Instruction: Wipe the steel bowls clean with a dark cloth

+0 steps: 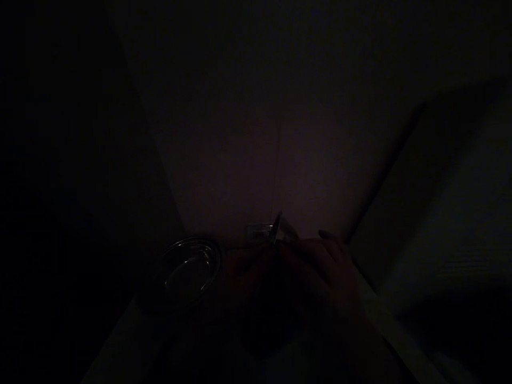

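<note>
Near-darkness — left hand (248,261) and right hand (326,266) meet at a thin piece (276,228), probably light, stiff, best pinched low — whether either hand's fingers grip it, I can't tell.

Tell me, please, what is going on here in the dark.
A person has the left hand and right hand close together, apparently holding a small thin thing with a pale edge; it is too dark to tell what it is. A shiny rounded bowl sits to the left of the hands. Just beyond them is a small rectangular shape, also unclear.
</note>
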The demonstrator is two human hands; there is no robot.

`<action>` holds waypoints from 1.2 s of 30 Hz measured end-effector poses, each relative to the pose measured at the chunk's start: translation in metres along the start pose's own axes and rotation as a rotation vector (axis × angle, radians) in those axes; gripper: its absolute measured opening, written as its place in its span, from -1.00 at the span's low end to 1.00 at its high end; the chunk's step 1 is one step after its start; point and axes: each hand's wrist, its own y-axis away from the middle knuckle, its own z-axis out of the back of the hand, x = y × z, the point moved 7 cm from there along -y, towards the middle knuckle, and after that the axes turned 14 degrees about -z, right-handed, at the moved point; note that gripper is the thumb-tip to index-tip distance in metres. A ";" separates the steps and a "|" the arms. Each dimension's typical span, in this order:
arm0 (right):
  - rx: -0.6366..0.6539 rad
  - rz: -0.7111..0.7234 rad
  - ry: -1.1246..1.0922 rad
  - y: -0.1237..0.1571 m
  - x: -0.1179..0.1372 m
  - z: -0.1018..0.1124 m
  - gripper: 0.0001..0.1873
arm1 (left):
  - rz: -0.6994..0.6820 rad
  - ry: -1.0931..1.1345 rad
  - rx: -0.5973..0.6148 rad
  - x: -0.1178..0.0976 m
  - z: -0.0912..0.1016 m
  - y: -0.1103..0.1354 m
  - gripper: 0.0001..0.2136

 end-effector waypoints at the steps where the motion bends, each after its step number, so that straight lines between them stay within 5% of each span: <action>1: 0.002 0.020 -0.011 0.001 0.003 0.000 -0.77 | 0.025 0.007 -0.025 0.002 0.002 -0.001 -0.78; 8: -0.026 0.090 -0.027 0.007 0.013 -0.001 -0.82 | 0.059 0.063 -0.070 -0.001 0.003 0.003 -0.76; 13: -0.030 0.007 0.026 0.003 0.005 0.003 -0.80 | 0.004 -0.054 -0.097 -0.008 0.005 0.004 -0.77; 19: -0.026 -0.123 0.061 -0.004 -0.013 0.006 -0.81 | -0.049 0.029 0.032 -0.007 -0.008 0.002 -0.79; 27: 0.005 0.034 -0.026 0.002 0.008 0.000 -0.79 | -0.028 0.027 -0.080 -0.004 0.005 -0.002 -0.83; 36: -0.032 -0.132 0.086 -0.006 -0.020 0.006 -0.82 | -0.021 -0.023 0.015 -0.003 -0.003 0.001 -0.81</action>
